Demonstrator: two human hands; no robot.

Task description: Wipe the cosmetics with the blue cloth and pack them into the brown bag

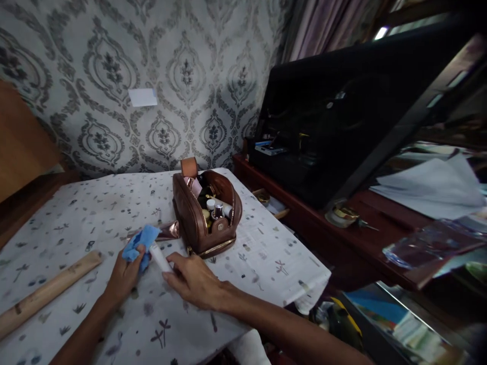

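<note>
Blue crumpled cloth (139, 246) pinched in left hand (125, 276), smooth white tube (160, 257) between right hand (194, 281) fingertips.

I see both my forearms rising from the bottom edge toward lower centre of the frame. My left hand (127, 271) is curled, grip closed, knuckles up. My right hand (194, 279) lies palm down, fingertips seemingly pinched together.

Pouch (207, 213) mid-bench (266, 253), bottles inside; tube (160, 257) and cloth (139, 246) just before it; wooden stick (45, 291) far left.
</note>
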